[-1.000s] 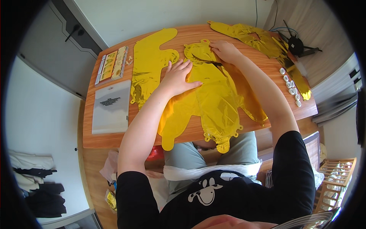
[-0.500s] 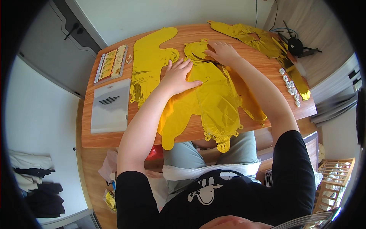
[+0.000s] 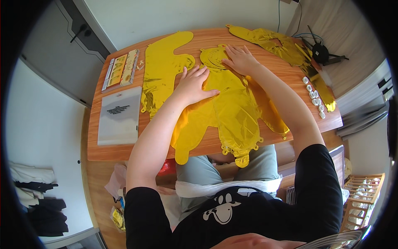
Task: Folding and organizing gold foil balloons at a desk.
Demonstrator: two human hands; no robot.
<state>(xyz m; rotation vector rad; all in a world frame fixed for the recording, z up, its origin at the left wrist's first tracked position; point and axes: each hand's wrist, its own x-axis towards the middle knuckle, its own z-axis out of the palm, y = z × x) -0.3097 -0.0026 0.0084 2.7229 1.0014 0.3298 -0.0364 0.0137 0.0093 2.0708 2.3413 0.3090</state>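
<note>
A flat, uninflated gold foil balloon (image 3: 236,103) lies in front of me, its lower lobes hanging over the table's near edge. My left hand (image 3: 192,85) rests palm down on its left part, fingers and thumb spread. Farther off to the right, my right hand (image 3: 241,61) lies open on the balloon beside its rounded top end. Neither hand grips anything. A second flat gold foil balloon (image 3: 159,70) lies just left of my left hand, partly hidden by that forearm. Another crumpled gold foil balloon (image 3: 286,50) stretches along the table's far right side.
On the wooden table (image 3: 120,153), a flat box (image 3: 120,69) and a translucent plastic folder (image 3: 119,126) lie at the left. Several white ribbon rolls (image 3: 315,101) line the right edge. A black router-like device (image 3: 320,52) with cables stands at the back right.
My right hand has slid slightly over the balloon's top, its fingers now spread wider. The foil there looks flatter. My left hand stays nearly where it was.
</note>
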